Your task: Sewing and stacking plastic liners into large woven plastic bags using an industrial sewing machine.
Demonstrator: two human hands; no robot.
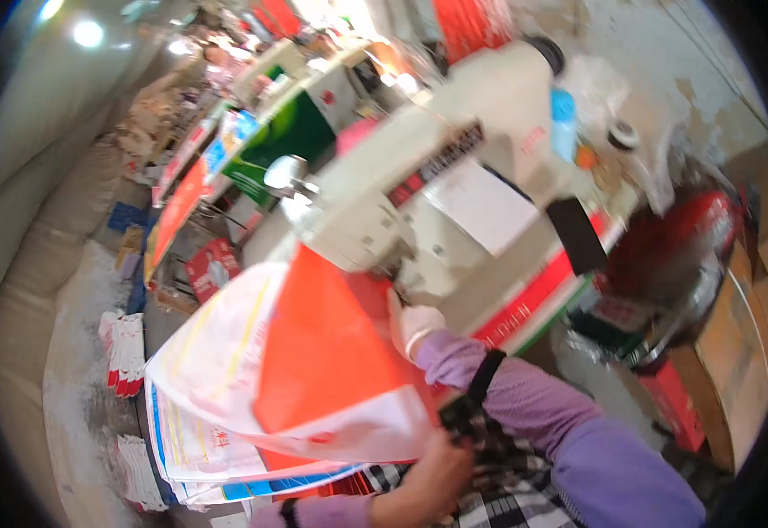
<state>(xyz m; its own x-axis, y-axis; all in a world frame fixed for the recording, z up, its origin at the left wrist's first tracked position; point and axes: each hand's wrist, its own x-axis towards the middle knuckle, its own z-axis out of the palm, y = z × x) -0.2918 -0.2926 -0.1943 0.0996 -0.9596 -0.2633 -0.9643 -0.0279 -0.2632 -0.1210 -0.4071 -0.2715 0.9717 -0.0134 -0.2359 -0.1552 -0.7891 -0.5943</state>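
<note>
A large orange-red and white printed sheet [314,343] runs down from under the head of a cream sewing machine [375,202]. Its lower right part is bunched towards my body. My left hand [437,471] is closed on the sheet's lower edge, slightly blurred. Near the needle area, my right hand [415,324], in a white glove, lies against the sheet's right edge. One finger stretches up towards the machine, while the others are hidden. More printed sheets [204,444] with blue and red borders lie beneath, at the lower left.
A dark phone [576,236] and white paper [481,207] rest against the machine. Behind them stands a blue bottle [563,125]. Bundles of white gloves [124,352] with red ends sit at left. A plastic-wrapped red bundle [692,238] is at right. More machines recede at the back.
</note>
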